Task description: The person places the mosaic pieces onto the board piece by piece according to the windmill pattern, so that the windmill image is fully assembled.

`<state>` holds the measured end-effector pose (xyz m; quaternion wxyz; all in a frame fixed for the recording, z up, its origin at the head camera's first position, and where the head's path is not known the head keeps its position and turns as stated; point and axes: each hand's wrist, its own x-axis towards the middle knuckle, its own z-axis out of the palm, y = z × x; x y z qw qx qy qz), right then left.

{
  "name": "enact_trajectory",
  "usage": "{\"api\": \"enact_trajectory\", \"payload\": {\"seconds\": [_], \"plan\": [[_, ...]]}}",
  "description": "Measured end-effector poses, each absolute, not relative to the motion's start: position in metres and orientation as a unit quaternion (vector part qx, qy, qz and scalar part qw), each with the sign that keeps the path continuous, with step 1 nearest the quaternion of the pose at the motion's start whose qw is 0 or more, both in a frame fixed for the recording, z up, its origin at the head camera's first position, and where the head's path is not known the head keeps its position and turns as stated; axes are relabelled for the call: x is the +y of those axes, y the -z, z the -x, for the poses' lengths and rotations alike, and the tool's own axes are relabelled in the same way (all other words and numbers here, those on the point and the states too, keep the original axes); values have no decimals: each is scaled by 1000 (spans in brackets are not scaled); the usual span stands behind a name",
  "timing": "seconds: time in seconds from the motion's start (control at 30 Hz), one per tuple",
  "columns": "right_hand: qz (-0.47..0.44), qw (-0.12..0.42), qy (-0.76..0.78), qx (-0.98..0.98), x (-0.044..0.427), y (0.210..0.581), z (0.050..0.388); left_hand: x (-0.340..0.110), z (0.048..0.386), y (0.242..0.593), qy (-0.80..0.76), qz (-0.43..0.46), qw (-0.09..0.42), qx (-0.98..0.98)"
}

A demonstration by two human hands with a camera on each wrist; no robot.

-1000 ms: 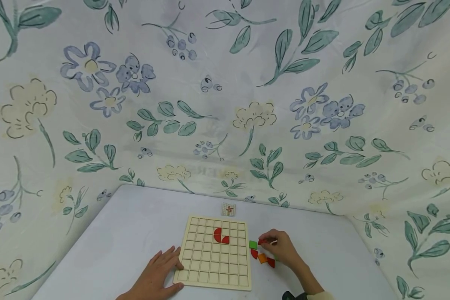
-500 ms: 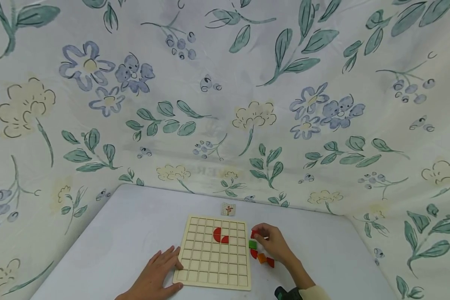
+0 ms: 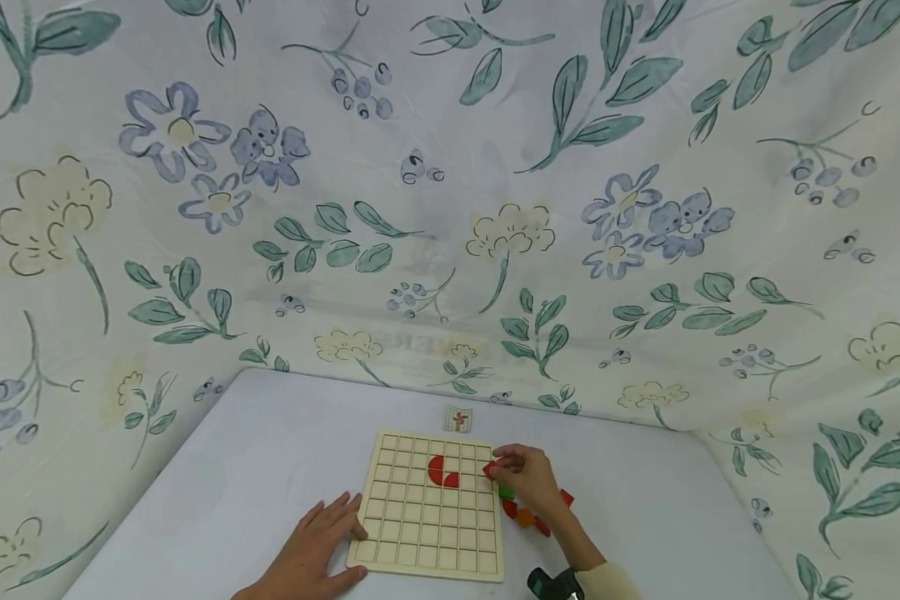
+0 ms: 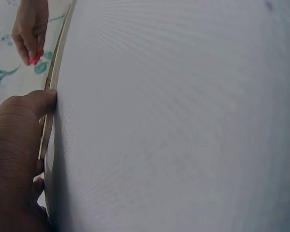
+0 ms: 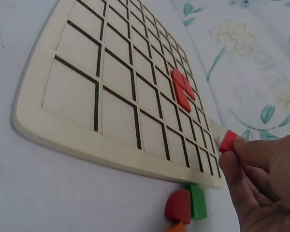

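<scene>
A red piece [image 3: 489, 471] appears at the right rim of the gridded wooden board [image 3: 422, 508], pinched between thumb and fingertips of the right hand [image 3: 527, 480]; its height above the rim is hard to judge. To seat such a piece well, I would turn its corner to match a cell before lowering it flat, avoiding the three red pieces [image 3: 436, 465] lying in neighbouring cells. The left hand [image 3: 317, 540] lies relaxed with fingers extended at the board's near left corner, gripping nothing; light pressure there should stop the board sliding.

Just beyond the right rim sit a green block [image 3: 507, 492], an orange block [image 3: 525, 517] and more red blocks [image 3: 509, 508], close enough to be knocked by a low wrist. A small patterned card [image 3: 457, 418] rests behind the board. The white counter [image 3: 270, 467] runs back to flower-and-leaf-printed sheeting [image 3: 450, 275], which encloses the visible sides.
</scene>
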<state>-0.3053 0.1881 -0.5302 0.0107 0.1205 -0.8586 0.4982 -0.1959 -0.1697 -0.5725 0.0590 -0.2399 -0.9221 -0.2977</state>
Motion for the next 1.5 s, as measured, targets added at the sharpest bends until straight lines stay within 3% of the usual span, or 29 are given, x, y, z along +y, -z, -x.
{"api": "enact_trajectory", "payload": {"seconds": [0.4, 0.97, 1.5], "plan": [[-135, -10, -453, -881, 160, 532, 302, -169, 195, 573, 299, 237, 58, -923], [-194, 63, -359, -911, 145, 540, 300, -169, 194, 574, 301, 229, 48, -925], [-227, 124, -355, -898, 175, 544, 288, -168, 193, 570, 305, 228, 40, -924]]}}
